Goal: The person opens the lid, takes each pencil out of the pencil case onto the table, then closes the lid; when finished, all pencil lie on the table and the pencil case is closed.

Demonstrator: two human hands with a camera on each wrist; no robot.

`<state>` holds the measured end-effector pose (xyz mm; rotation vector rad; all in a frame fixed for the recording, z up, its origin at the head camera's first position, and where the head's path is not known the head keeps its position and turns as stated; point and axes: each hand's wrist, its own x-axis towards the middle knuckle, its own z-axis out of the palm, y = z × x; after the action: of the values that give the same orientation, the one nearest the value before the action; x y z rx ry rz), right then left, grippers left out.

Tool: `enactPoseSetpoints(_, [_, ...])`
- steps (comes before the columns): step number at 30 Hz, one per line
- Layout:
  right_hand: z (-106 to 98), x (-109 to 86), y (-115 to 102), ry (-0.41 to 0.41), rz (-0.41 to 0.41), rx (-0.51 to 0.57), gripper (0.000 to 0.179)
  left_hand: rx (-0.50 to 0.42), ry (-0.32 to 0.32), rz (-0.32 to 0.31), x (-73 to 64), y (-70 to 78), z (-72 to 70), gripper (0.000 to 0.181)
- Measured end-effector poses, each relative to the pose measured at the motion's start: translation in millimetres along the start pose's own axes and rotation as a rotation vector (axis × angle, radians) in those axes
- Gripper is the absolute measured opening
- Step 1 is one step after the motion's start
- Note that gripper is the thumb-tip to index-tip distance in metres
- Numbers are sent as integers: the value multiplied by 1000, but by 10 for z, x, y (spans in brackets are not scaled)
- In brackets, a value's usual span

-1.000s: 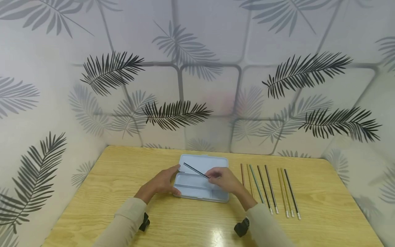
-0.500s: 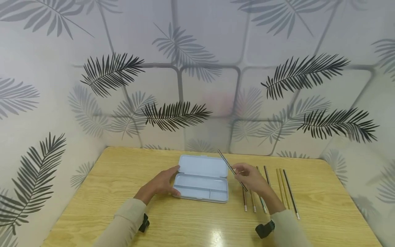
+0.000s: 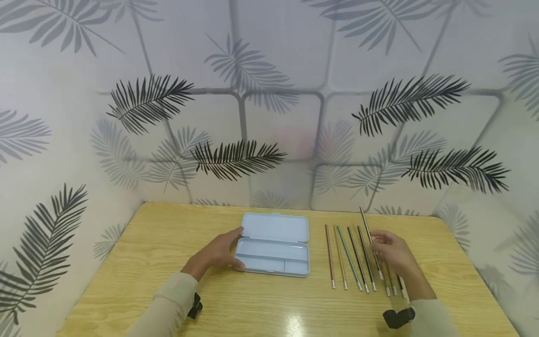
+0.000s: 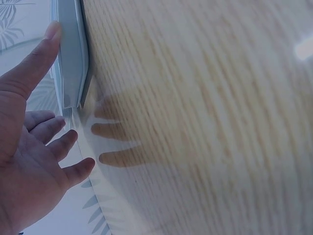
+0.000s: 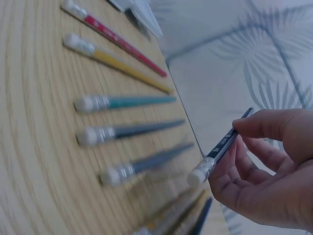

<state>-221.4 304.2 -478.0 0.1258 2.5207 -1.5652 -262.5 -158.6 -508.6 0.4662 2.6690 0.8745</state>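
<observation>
My left hand (image 3: 219, 250) rests against the left side of a light blue pencil case (image 3: 275, 227), its lid tipped back and its divided base facing up. In the left wrist view the thumb touches the case's edge, while the other fingers extend loosely. Between thumb and fingers, my right hand (image 3: 396, 252) pinches a dark pencil (image 5: 222, 146) with a white eraser, held tilted above the table. Below that hand lie two yellow pencils (image 3: 388, 286) and a dark pencil (image 3: 402, 288), partly hidden by it.
To the left of my right hand lie a red pencil (image 3: 330, 255), a yellow pencil (image 3: 340, 257), a teal pencil (image 3: 349, 257) and two dark ones, erasers towards me. The wooden table (image 3: 252, 304) meets a leaf-patterned wall covering (image 3: 269, 117) at the back.
My right hand has moved right with the dark pencil, from above the case to over the rightmost pencils. The pencil has swung more upright. My left hand stays at the case.
</observation>
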Motion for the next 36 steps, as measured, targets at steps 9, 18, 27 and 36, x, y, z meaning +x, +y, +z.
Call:
enactPoseSetpoints(9, [-387, -126, 296, 23, 120, -41, 57, 5, 1, 6, 2, -8, -2, 112])
enactPoseSetpoints(18, [-507, -211, 442, 127, 227, -138, 52, 15, -2, 1, 3, -3, 9, 112])
enactPoseSetpoints(27, [-550, -245, 461, 154, 270, -155, 48, -4, -10, -3, -3, 24, 21, 112])
enactPoseSetpoints(36, [-216, -18, 183, 161, 59, -220, 46, -5, 5, -7, 0, -22, 17, 113])
